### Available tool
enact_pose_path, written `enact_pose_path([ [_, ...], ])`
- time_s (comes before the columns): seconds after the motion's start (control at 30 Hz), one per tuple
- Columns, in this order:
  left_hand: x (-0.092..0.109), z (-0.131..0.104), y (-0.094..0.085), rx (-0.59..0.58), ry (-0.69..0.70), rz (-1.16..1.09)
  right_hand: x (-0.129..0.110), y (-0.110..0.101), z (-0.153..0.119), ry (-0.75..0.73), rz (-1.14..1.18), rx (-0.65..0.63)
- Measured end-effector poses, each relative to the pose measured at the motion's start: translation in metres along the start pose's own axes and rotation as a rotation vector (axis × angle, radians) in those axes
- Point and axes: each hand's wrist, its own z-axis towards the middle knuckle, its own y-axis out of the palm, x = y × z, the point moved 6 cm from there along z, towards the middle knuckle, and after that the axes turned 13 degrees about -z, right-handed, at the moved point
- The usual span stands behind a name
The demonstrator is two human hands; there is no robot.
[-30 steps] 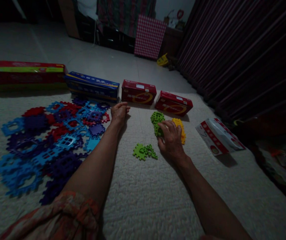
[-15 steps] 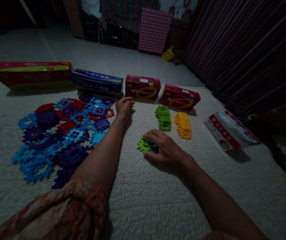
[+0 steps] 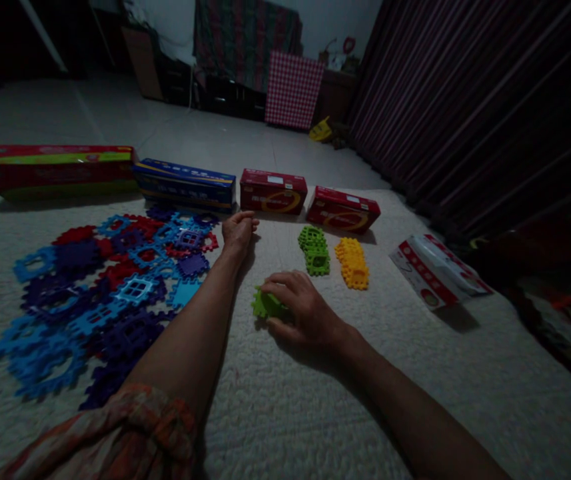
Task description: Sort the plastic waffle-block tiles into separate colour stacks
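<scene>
My right hand [image 3: 298,308] is closed on a light green toothed plastic building piece [image 3: 264,303], thumb on the near side and fingers over the top. That piece is low over the mat, and the hand covers part of it. My left hand [image 3: 238,227] rests on the mat with its fingers curled in, just right of a spread pile of blue, purple and red toothed pieces [image 3: 135,287]. Beyond my right hand lie an overlapping row of green pieces [image 3: 314,251] and, to its right, a row of yellow pieces [image 3: 352,263].
Along the mat's [image 3: 285,413] far edge stand a long red-and-green box [image 3: 60,173], a blue box [image 3: 185,187] and two red boxes [image 3: 272,193]. A red-and-white package [image 3: 438,273] lies at the right. Behind it hangs a dark pleated curtain [image 3: 415,87].
My right hand has shifted slightly left with the green piece, its fingers now further round it. My left hand stays in place. The whole view has tilted up a little.
</scene>
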Motion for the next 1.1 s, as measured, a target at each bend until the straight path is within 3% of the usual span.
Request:
enact_pose_path([
  [0.2,-0.002,0.002,-0.001,0.005,0.000,0.023,-0.001,-0.004,0.000,-0.117,0.040,0.242],
  [0.4,-0.004,0.003,-0.001,0.013,0.002,0.005,0.045,-0.019,-0.011,0.135,-0.099,0.363],
  [0.5,-0.004,0.002,-0.001,0.018,-0.008,0.009,0.072,-0.025,-0.023,0.240,-0.209,0.347],
  [0.6,-0.003,0.001,-0.001,0.021,-0.003,0.024,0.086,-0.027,-0.030,0.230,-0.286,0.304],
  [0.9,-0.002,0.002,0.000,0.021,0.011,0.031,0.090,-0.024,-0.032,0.204,-0.385,0.155],
  [1.1,-0.003,0.001,0.000,0.014,-0.002,0.034,0.095,-0.023,-0.036,0.252,-0.400,0.128],
])
